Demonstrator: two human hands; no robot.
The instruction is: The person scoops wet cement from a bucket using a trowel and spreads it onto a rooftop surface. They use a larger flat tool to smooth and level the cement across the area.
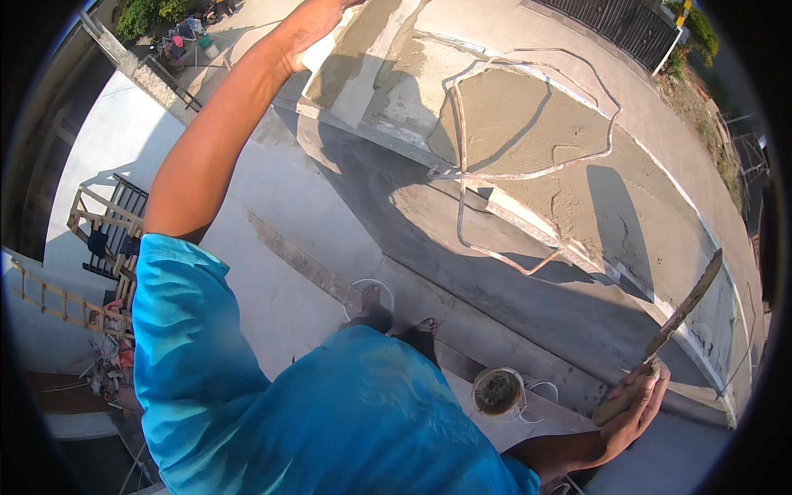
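At the lower right, my right hand (635,408) is closed round the handle of a trowel (686,307). Its narrow, mortar-smeared blade points up and away, seen nearly edge-on above the ledge's near edge. My left arm reaches far forward to the top of the view. There my left hand (312,31) is beside a pale, flat strip (375,70) lying on grey mortar; the frame cuts off its fingers, so its grip is hidden. Wet grey mortar (544,115) covers much of the raised ledge. A bent, mortar-caked cable or hose (615,136) loops across it and hangs over the edge.
Below me a bucket (497,391) with grey mortar stands near my feet, beside a long plank (301,264). A dark gate (615,25) is at the far right. Wooden ladder-like frames (70,312) and a rubble heap (111,363) are at left.
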